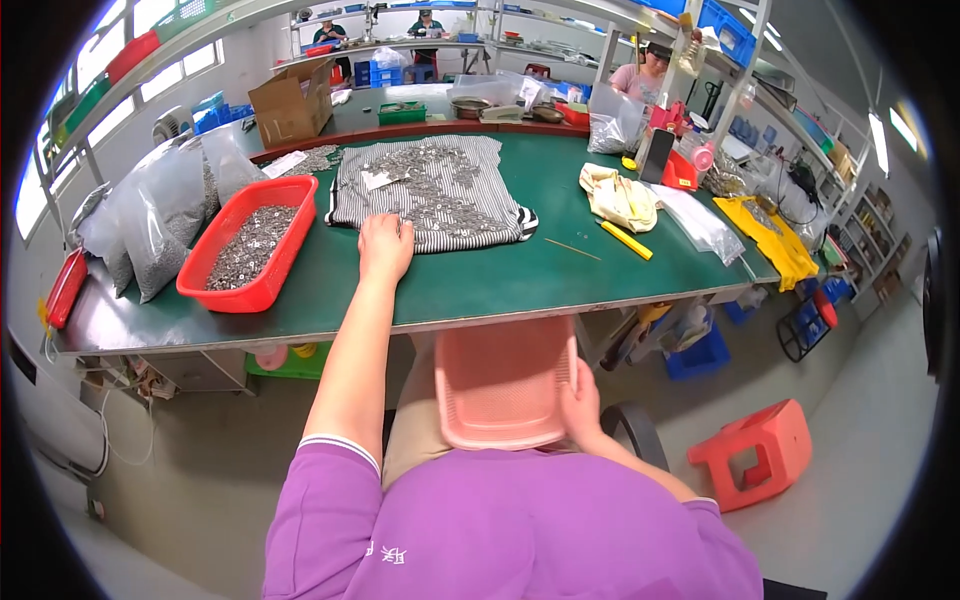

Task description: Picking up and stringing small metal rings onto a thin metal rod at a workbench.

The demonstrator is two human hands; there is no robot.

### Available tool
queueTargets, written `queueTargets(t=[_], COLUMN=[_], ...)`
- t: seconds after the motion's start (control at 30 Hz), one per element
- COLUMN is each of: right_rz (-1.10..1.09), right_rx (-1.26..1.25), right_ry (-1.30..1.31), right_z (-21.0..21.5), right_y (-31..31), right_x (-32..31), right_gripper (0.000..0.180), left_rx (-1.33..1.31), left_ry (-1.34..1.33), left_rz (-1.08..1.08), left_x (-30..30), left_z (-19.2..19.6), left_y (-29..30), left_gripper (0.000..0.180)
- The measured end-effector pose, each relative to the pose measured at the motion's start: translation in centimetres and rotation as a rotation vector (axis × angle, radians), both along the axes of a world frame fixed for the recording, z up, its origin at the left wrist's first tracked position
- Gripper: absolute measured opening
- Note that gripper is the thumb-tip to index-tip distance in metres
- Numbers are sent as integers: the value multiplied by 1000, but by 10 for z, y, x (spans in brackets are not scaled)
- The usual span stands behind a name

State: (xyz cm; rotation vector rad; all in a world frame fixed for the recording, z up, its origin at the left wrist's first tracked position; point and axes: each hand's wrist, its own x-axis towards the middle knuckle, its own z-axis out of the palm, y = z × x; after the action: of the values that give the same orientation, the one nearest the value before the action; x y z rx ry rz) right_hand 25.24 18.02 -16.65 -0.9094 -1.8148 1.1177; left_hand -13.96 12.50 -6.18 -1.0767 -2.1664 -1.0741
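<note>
— How far along does it look?
— Partway, I'd judge: the red basket (235, 299) holds heaped metal pieces (250, 245), but many lie spread on the striped cloth (455, 240); the pink basket (505, 390) on the lap looks empty.
— The hands?
— Right hand (580, 402) grips the pink basket's side; left hand (385, 245) rests at the cloth's near edge. Whether it pinches anything, I can't tell.
— Obstacles?
— The table (520, 285) edge, between pink basket and cloth. A thin stick (573, 249) and yellow tube (626, 241) lie rightward.

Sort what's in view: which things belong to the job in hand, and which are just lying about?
Seemingly in the job:
striped cloth, touched by the left hand
small metal parts on it
pink basket, held by the right hand

Apparently just lying about:
yellow tube
cream cloth
thin stick
red stool
</note>
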Motion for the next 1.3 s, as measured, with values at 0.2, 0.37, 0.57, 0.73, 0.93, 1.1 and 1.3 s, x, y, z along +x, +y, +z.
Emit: queueTargets(t=[0.2,0.37,0.57,0.73,0.93,1.1,1.3], right_rz=[77,171,1175,1242,725,482,532], right_rx=[20,-152,-64,226,352,522,638], right_ry=[-39,-114,-1336,-561,-213,-308,-354], right_z=[-5,-14,142,236,185,156,142], right_y=[-6,-4,75,90,166,232,246], right_x=[-6,2,2,-105,-301,-407,-510], right_gripper=[49,48,56,40,40,39,39], left_rx=[-193,-236,-411,-427,-342,-249,-91], left_ry=[-134,-156,-147,-215,-182,-244,-298], left_rz=[-55,-132,-77,-95,30,-111,-234], left_x=[12,13,27,-20,-59,-45,-34], left_z=[4,6,24,28,4,12,21], left_y=[-7,-10,-5,38,71,73,69], left_gripper=[41,45,67,71,62,54,46])
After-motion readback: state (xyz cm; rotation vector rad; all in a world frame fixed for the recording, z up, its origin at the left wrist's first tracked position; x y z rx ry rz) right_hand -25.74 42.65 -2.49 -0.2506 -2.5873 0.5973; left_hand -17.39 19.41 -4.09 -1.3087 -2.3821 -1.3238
